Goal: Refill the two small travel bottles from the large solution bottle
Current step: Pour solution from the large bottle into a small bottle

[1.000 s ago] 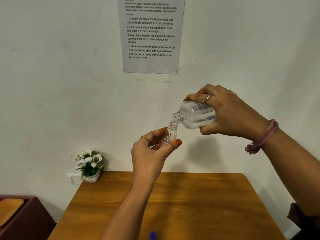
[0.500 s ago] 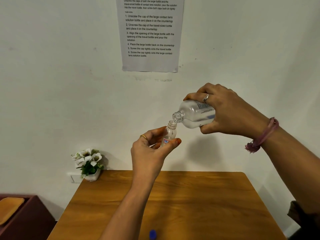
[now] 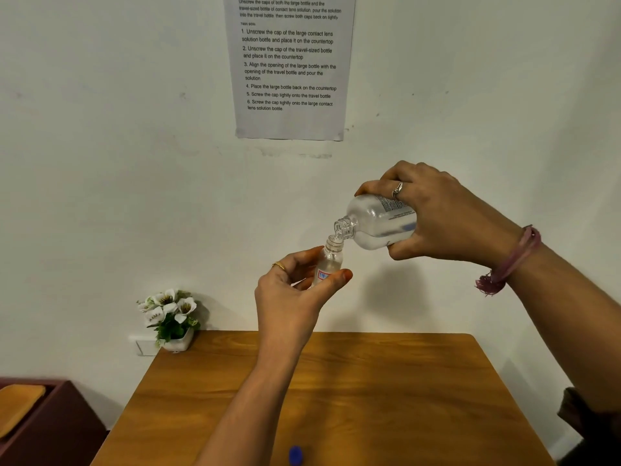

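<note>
My left hand [image 3: 295, 290] holds a small clear travel bottle [image 3: 329, 262] upright in the air, uncapped, gripped between thumb and fingers. My right hand [image 3: 443, 218] grips the large clear solution bottle [image 3: 376, 222], tipped to the left with its open neck right above the small bottle's mouth. Clear liquid lies in the lower side of the large bottle. Both bottles hang well above the wooden table [image 3: 369, 398]. A blue cap [image 3: 295, 455] lies at the table's near edge. A second travel bottle is not in view.
A small white pot of white flowers [image 3: 171, 317] stands at the table's far left corner against the white wall. An instruction sheet [image 3: 290, 65] hangs on the wall above. A dark red cabinet [image 3: 43, 422] sits low at the left.
Both hands and bottles hold nearly the same pose. The view has shifted very slightly; the large bottle stays tipped over the small one.
</note>
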{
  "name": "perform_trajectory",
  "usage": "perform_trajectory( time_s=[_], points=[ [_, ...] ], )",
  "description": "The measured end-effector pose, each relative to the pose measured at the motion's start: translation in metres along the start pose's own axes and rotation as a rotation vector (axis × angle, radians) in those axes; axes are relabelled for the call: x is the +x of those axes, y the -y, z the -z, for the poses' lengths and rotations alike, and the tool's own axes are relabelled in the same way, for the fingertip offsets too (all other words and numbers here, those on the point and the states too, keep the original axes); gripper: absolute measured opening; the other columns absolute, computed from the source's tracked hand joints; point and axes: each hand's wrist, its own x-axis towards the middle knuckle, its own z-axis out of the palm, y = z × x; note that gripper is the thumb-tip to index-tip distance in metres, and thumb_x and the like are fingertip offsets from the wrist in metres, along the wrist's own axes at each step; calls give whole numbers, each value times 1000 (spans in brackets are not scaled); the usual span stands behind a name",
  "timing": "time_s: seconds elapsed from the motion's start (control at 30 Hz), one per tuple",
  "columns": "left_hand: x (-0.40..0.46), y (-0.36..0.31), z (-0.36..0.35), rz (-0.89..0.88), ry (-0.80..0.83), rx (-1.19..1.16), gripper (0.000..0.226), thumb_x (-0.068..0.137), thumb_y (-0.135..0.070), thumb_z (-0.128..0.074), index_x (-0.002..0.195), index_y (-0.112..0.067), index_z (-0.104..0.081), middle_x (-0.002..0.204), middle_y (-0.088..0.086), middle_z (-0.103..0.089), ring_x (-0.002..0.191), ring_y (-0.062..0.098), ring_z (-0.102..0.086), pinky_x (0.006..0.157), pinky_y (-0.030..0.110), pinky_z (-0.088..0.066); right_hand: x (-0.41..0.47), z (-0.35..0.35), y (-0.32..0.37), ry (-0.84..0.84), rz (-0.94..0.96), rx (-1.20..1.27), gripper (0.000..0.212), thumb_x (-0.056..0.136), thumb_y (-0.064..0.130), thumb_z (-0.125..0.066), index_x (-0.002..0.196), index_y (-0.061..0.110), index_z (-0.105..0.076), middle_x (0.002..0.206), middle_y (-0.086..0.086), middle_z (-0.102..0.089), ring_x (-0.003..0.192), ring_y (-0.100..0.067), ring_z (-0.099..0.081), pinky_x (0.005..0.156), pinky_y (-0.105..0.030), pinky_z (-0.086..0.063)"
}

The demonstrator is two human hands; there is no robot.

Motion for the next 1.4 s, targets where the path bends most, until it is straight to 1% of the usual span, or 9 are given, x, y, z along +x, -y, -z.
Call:
perform_trajectory(
  time_s=[0.13,0.33,0.4,0.53,0.83,1.0,1.2,1.4],
  points=[
    [0,-1,-1,1,3,-6,36,61,-17,-88,90,-30,-70,91,-5,-74,87,9,-70,83,28,-58,1,1,0,5,2,-5,74,59,31,-76,128,36,-48,113,6,-50,91,-9,-37,81,-30,-35],
    [0,-1,0,-5,-3,-13,35,61,-16,-88,86,-32,-69,87,-8,-74,86,8,-70,83,28,-57,3,0,0,7,4,-3,74,58,31,-75,127,36,-49,112,5,-51,91,-14,-43,81,-32,-40],
    [0,-1,-1,-2,-6,-17,35,61,-15,-88,86,-31,-70,87,-7,-75,86,9,-70,83,29,-57,3,0,-1,5,6,0,75,58,31,-76,127,36,-49,113,5,-51,92,-14,-43,81,-31,-38],
    [0,-1,0,1,-2,-20,36,61,-16,-88,90,-28,-71,89,-5,-75,87,10,-70,85,32,-57,3,0,0,4,2,7,75,58,31,-77,128,36,-48,113,5,-50,91,-10,-38,82,-32,-38],
    [-1,-1,-1,-1,-6,-24,36,62,-17,-88,93,-25,-72,90,-5,-75,89,10,-70,82,27,-57,3,1,1,8,12,28,74,58,29,-76,127,36,-49,112,5,-50,92,-12,-41,83,-36,-43],
    [-1,-1,-1,5,-7,-33,39,62,-17,-88,97,-20,-72,91,-4,-75,90,12,-70,82,27,-58,4,-2,-2,21,16,79,74,58,30,-75,127,37,-48,105,13,-42,93,-11,-41,84,-37,-46],
    [-1,-1,-1,6,-4,-48,37,62,-16,-87,96,-21,-72,91,-3,-75,89,13,-70,80,26,-58,4,-6,-5,13,17,127,74,57,28,-77,125,38,-49,103,12,-44,93,-15,-46,82,-35,-47],
    [-1,-2,-2,10,1,-52,37,62,-16,-88,95,-22,-72,92,-3,-75,90,13,-69,81,25,-57,3,-4,-6,13,18,126,74,58,27,-76,125,38,-49,104,12,-44,93,-14,-46,82,-32,-46]
  ],
)
